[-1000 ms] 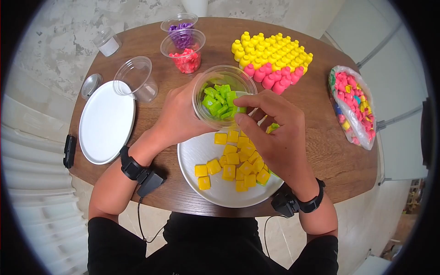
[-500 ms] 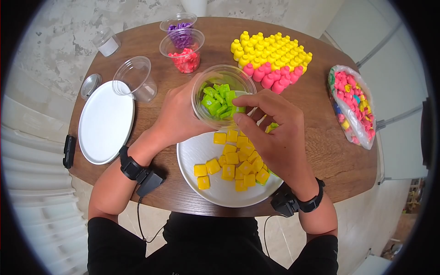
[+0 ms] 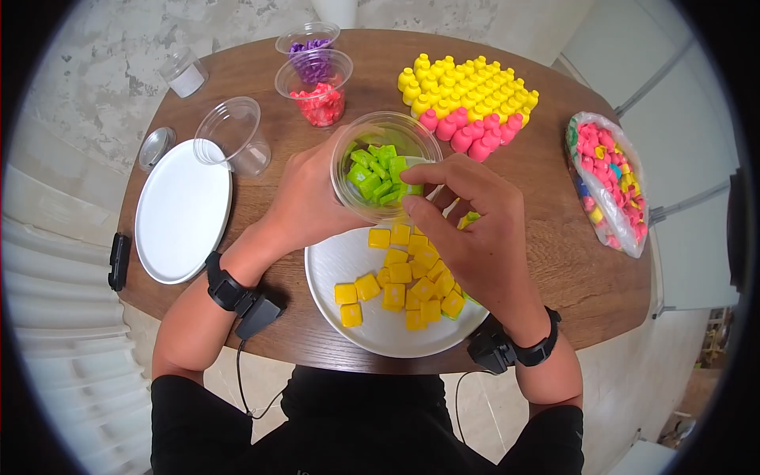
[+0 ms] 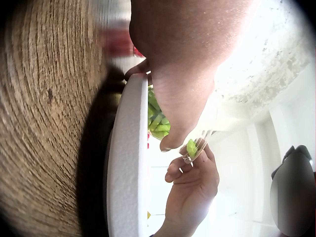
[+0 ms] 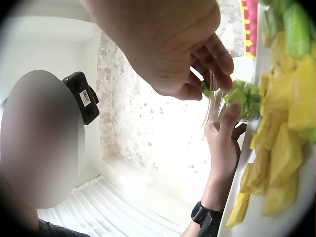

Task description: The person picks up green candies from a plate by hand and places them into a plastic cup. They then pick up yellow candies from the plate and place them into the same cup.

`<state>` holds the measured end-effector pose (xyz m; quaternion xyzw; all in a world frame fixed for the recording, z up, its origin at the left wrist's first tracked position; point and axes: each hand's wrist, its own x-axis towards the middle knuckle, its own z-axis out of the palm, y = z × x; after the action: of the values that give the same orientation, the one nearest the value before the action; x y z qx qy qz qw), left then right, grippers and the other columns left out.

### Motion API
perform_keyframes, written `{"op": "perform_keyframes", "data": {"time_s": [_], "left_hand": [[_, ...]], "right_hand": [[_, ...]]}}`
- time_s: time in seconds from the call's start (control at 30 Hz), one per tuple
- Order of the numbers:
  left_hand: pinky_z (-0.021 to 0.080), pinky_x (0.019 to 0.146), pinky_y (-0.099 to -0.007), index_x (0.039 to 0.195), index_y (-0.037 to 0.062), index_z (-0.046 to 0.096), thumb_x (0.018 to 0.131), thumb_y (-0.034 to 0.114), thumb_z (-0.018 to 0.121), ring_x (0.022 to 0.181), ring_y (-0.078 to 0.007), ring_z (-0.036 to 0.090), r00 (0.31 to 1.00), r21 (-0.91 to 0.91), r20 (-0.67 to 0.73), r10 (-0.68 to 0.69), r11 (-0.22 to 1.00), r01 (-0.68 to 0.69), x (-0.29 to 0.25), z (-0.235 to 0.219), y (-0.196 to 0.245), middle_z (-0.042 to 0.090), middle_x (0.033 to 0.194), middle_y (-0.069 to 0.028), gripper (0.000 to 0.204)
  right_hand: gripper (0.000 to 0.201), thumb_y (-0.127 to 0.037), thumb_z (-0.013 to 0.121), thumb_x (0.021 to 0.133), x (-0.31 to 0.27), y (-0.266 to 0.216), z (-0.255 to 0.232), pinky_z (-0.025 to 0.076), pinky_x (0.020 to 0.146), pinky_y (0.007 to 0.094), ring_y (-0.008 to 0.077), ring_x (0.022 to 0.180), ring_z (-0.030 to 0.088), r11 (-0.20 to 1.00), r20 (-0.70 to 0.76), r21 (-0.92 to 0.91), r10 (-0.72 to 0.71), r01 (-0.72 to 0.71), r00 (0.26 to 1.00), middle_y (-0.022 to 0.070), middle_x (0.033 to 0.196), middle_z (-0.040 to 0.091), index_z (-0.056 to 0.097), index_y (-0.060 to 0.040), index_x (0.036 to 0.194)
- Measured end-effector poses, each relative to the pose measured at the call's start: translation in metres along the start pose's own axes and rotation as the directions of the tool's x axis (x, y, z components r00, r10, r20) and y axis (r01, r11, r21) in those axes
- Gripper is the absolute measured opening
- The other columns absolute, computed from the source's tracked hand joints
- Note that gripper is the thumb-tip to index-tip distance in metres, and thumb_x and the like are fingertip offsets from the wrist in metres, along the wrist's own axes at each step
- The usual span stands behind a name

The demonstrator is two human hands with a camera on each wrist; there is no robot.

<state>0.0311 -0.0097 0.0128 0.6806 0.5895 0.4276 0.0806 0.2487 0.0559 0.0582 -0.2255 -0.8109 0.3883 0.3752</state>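
In the head view my left hand (image 3: 305, 194) grips a clear plastic cup (image 3: 388, 129) from its left side, over the far edge of a white plate (image 3: 332, 257). Glossy green square pieces (image 3: 370, 174) lie in the cup. At the cup's right rim, the thumb and fingertips of my right hand (image 3: 484, 222) pinch one more green square piece (image 4: 191, 147). Under the hands, many yellow square pieces (image 3: 398, 273) are spread on the plate. A few green ones show among them, partly hidden by the right hand.
Behind the left hand stand cups of red pieces (image 3: 320, 107) and purple pieces (image 3: 313, 49). To the left are an empty clear cup (image 3: 249, 146), a white oval plate (image 3: 182, 218) and a small jar (image 3: 187, 79). Yellow and pink bottles (image 3: 467, 91) stand at the back, a filled bag (image 3: 609, 186) at right.
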Motion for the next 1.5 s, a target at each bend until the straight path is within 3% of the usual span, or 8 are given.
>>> {"op": "perform_keyframes", "data": {"time_s": [0.97,1.5], "left_hand": [[0.062,0.090,-0.0421,0.137,0.0073,0.063,0.066,0.028,0.101,0.106,-0.0355,0.077,1.000,0.012,-0.007,0.013,1.000,-0.013,0.0000,0.0009,-0.0023,0.077,0.119,-0.0134,0.083],[0.062,0.089,-0.0458,0.140,0.0091,0.061,0.066,0.030,0.100,0.106,-0.0390,0.076,0.999,0.019,0.026,-0.037,0.999,0.037,0.0006,-0.0023,0.0013,0.077,0.119,-0.0139,0.087]], "right_hand": [[0.020,0.000,0.077,0.086,-0.0007,0.0015,0.0020,0.055,0.063,0.0333,0.0211,0.070,0.071,1.000,-0.022,0.020,-0.019,0.019,1.000,0.0121,0.089,0.070,0.075,0.0012,0.106],[0.036,0.004,0.080,0.080,-0.0012,0.0005,0.0001,0.053,0.057,0.0315,0.0179,0.070,0.073,0.999,-0.015,-0.020,-0.044,0.043,0.999,0.0096,0.095,0.068,0.074,-0.0004,0.115]]}}
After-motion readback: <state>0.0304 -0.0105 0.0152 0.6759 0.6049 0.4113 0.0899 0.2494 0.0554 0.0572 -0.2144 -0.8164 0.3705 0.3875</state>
